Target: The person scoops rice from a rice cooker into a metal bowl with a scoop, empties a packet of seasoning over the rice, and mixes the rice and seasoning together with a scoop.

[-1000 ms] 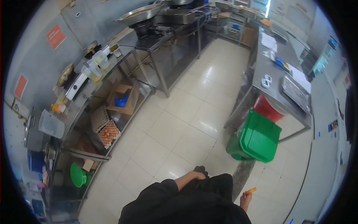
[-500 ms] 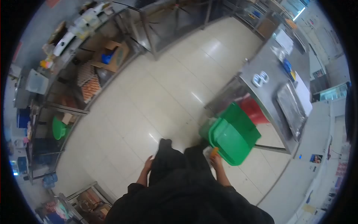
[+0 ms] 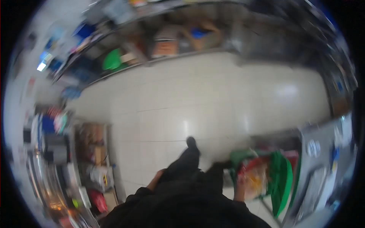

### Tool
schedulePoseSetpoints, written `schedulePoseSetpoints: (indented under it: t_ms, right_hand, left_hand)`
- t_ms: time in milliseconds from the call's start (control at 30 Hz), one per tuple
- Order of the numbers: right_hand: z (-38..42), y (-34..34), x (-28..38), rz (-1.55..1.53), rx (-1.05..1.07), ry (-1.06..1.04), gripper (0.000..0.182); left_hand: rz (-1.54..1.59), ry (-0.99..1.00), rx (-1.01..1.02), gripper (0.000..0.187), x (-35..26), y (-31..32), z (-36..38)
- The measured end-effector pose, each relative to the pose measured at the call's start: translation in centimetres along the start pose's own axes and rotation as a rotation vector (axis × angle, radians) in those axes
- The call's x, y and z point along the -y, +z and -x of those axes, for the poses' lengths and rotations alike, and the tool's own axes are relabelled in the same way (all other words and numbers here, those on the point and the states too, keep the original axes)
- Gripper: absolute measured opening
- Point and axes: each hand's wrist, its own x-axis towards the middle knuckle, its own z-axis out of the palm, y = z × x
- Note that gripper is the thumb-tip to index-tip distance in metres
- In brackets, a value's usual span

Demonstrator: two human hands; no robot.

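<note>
My left hand (image 3: pixel 156 178) hangs beside my dark-clothed left leg, its fingers blurred and partly hidden, with no object visible at it. My right hand (image 3: pixel 240 188) is low beside a red container (image 3: pixel 246 166) whose contents look orange and whitish. Blur hides the right fingers and anything they hold. A green lid or tub (image 3: pixel 282 182) stands tilted on the far side of the red container, near the metal table.
A steel table (image 3: pixel 325 152) with a tray stands at right. Low shelves (image 3: pixel 148 62) along the top hold egg trays (image 3: pixel 165 48), a cardboard box and a green basket (image 3: pixel 113 59). A rack (image 3: pixel 110 152) is at left. Tiled floor lies between.
The view has turned left and my legs have stepped. The green tub now appears edge-on, with the red container's contents visible. The orange and whitish item at my right hand is no longer distinct.
</note>
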Motion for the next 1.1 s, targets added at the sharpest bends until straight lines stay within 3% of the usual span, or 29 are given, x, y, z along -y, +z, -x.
schedulePoseSetpoints:
  t_ms: [67, 133, 200, 333, 400, 467, 533, 633, 733, 800, 833, 867, 900, 967, 1033, 1100]
  right_hand:
    - [-1.9, -0.5, 1.7, -0.471, 0.072, 0.087, 0.038]
    - [-4.4, -1.7, 7.4, -1.089, 0.233, 0.348, 0.038]
    - [-5.3, -2.5, 14.5, -1.133, 0.41, 0.394, 0.039]
    - [-5.9, -2.8, 28.7, -0.78, 0.782, 0.228, 0.039]
    - [-4.9, -2.4, 35.7, -0.541, 0.95, 0.124, 0.039]
    - [-3.4, -2.3, 43.2, -0.297, 1.077, 0.035, 0.04]
    - [-1.8, -1.8, 50.4, -0.047, 1.169, -0.052, 0.04]
    - [1.2, -1.3, 62.0, 0.255, 1.232, -0.216, 0.04]
    - [5.7, -0.2, 76.1, 0.294, 1.247, -0.545, 0.039]
    - [9.1, 1.8, 86.2, 0.259, 1.2, -0.877, 0.034]
    - [9.4, 5.3, 91.2, 0.177, 1.18, -1.178, 0.031]
    - [12.1, 7.4, 96.0, 0.046, 0.984, -1.447, 0.028]
    - [16.3, 7.9, 101.3, 0.046, 0.874, -1.604, 0.026]
    - [27.0, 8.1, 111.0, 0.03, 0.887, -1.736, 0.027]
    - [37.9, 8.7, 119.4, 0.046, 0.93, -2.009, 0.028]
    - [47.9, 10.8, 125.7, 0.087, 0.754, -2.299, 0.024]
  left_hand:
    - [0.061, -0.116, -0.028, 0.031, 3.2, -0.2, -1.5]
    - [-0.009, -0.084, -0.092, 0.032, 3.3, -2.3, -2.5]
    - [-0.28, -0.056, -0.004, 0.035, 2.4, -5.3, -4.1]
    - [-0.145, -0.045, -0.225, 0.037, -1.3, -10.2, -4.8]
    - [0.579, 0.091, -0.415, 0.039, -2.0, -12.2, -4.7]
    - [0.589, 0.23, -0.379, 0.04, -1.5, -13.4, -4.4]
    - [0.438, 0.172, -0.235, 0.042, -1.2, -14.5, -2.4]
    - [0.56, 0.197, -0.062, 0.043, 1.4, -15.3, 0.3]
    - [0.692, 0.146, -0.06, 0.044, 5.2, -17.9, 0.9]
    - [0.774, 0.12, -0.101, 0.044, 7.1, -20.8, 0.3]
    - [0.812, 0.109, -0.144, 0.045, 7.9, -22.6, -0.1]
    - [0.843, 0.1, -0.198, 0.045, 8.6, -24.7, -0.7]
    - [0.871, 0.093, -0.26, 0.046, 9.1, -27.0, -1.2]
    - [0.906, 0.072, -0.414, 0.046, 10.2, -31.8, -2.0]
    - [0.872, 0.046, -0.617, 0.047, 11.2, -36.5, -3.3]
    - [0.776, 0.002, -0.828, 0.048, 12.3, -41.3, -4.5]
